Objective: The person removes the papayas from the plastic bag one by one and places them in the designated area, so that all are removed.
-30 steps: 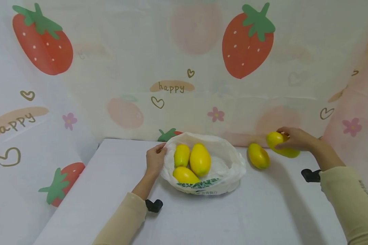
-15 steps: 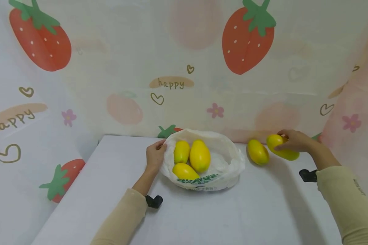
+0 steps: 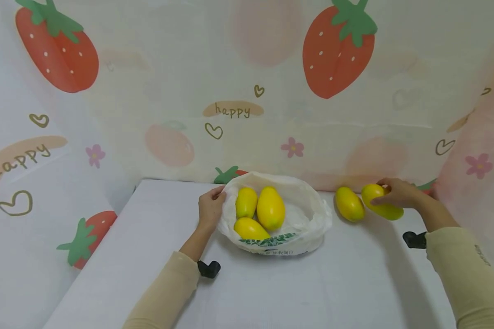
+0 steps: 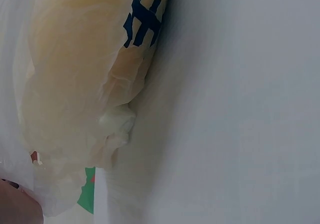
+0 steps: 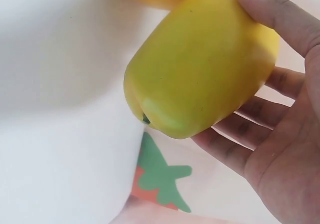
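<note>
A white plastic bag (image 3: 302, 219) with green print stands with its mouth open in the middle of the table in the head view. Three yellow mangoes (image 3: 271, 208) lie inside, toward its left side. My left hand (image 3: 210, 210) pinches the bag's left rim; in the left wrist view the bag (image 4: 70, 84) fills the left side and only a bit of the hand shows. At the back right, my right hand (image 3: 399, 194) grips another mango (image 5: 195, 69), thumb on one side and fingers on the other. Just left of it, a loose mango (image 3: 349, 204) lies on the table.
The white-covered table (image 3: 296, 292) meets a patterned cloth backdrop (image 3: 169, 82) right behind the bag and mangoes. A pinkish cloth (image 3: 477, 196) borders the right side. Black wrist camera mounts (image 3: 209, 269) stick out at both sleeves.
My right hand has lowered its mango slightly, close beside the loose one. My left hand stays at the bag's rim. The head view has shifted a little.
</note>
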`<state>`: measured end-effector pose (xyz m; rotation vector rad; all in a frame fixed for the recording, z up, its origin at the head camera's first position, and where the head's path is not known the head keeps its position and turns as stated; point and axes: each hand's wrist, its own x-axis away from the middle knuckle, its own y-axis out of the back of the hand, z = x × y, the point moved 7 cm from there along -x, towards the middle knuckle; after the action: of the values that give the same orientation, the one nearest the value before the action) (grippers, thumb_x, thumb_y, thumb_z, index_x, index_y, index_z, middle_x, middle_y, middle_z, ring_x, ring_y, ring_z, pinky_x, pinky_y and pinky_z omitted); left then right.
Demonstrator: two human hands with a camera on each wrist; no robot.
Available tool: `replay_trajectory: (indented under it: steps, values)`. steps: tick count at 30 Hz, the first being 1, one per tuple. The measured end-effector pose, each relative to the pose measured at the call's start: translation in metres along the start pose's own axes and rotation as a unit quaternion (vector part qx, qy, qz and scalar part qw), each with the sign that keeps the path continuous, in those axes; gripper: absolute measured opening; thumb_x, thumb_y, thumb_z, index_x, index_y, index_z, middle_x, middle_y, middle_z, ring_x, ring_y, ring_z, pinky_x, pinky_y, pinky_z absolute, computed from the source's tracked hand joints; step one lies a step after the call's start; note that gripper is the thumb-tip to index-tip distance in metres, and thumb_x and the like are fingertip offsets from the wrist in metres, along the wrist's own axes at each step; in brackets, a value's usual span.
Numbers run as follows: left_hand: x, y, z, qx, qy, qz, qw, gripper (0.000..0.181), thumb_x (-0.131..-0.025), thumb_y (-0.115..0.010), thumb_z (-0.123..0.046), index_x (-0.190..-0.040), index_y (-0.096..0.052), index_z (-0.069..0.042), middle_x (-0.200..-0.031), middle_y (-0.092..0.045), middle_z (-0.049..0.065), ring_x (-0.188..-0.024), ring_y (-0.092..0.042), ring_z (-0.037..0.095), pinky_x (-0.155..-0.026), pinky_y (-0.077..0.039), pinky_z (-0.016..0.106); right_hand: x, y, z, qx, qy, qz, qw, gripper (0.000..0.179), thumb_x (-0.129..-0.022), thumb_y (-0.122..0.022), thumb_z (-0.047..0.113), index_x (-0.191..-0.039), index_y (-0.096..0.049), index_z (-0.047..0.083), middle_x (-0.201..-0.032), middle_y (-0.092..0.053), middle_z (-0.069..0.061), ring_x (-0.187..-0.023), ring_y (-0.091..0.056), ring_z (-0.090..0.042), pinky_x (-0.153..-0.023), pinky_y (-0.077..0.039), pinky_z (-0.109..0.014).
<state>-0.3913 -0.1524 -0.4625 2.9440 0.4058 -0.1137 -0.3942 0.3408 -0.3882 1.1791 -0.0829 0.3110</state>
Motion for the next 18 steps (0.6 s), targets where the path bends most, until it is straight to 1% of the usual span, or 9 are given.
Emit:
replay_trajectory:
  steps: [4, 7, 12, 14, 18]
  values:
    - [0.0, 0.0, -0.001, -0.003, 0.001, -0.005, 1.0, 0.03, -0.097, -0.057, -0.015, -0.123, -0.066, -0.003, -0.119, -0.069, 0.016, -0.103, -0.066, 0.026, -0.095, -0.055, 0.035, 0.0, -0.001, -0.002, -0.005, 0.004, -0.013, 0.9999, 0.076, -0.086, -0.07, 0.043, -0.132, -0.044, -0.011, -0.12, -0.055, -0.034, -0.094, -0.057, -0.035, -0.081, -0.054, -0.047]
    - [-0.001, 0.0, -0.002, -0.003, -0.001, -0.006, 1.0, 0.03, -0.097, -0.057, -0.015, -0.123, -0.067, -0.003, -0.119, -0.069, 0.016, -0.103, -0.066, 0.026, -0.095, -0.055, 0.036, -0.002, -0.002, -0.004, -0.006, 0.004, -0.023, 0.9997, 0.077, -0.085, -0.07, 0.044, -0.131, -0.045, -0.012, -0.119, -0.055, -0.034, -0.093, -0.057, -0.035, -0.079, -0.054, -0.045]
    - [-0.001, 0.0, -0.003, -0.007, 0.006, -0.003, 0.9999, 0.03, -0.097, -0.057, -0.015, -0.123, -0.066, -0.004, -0.121, -0.068, 0.016, -0.104, -0.066, 0.026, -0.097, -0.054, 0.037, -0.004, -0.005, -0.009, -0.01, -0.006, -0.024, 0.9996, 0.079, -0.086, -0.07, 0.045, -0.132, -0.043, -0.012, -0.116, -0.056, -0.034, -0.092, -0.056, -0.035, -0.077, -0.054, -0.043]
    - [0.0, 0.0, -0.003, -0.008, 0.01, -0.002, 0.9999, 0.03, -0.097, -0.057, -0.015, -0.123, -0.066, -0.004, -0.121, -0.068, 0.016, -0.104, -0.065, 0.026, -0.097, -0.054, 0.036, -0.004, -0.006, -0.009, -0.014, -0.009, -0.023, 0.9996, 0.079, -0.086, -0.069, 0.045, -0.133, -0.042, -0.013, -0.117, -0.055, -0.034, -0.093, -0.056, -0.037, -0.079, -0.054, -0.045]
    - [0.002, 0.001, -0.002, -0.009, 0.008, -0.005, 0.9999, 0.03, -0.097, -0.057, -0.015, -0.123, -0.066, -0.003, -0.119, -0.069, 0.017, -0.103, -0.065, 0.026, -0.096, -0.055, 0.036, -0.004, -0.009, -0.012, -0.018, -0.017, -0.024, 0.9994, 0.082, -0.086, -0.068, 0.045, -0.134, -0.04, -0.015, -0.121, -0.052, -0.038, -0.098, -0.056, -0.043, -0.083, -0.053, -0.053]
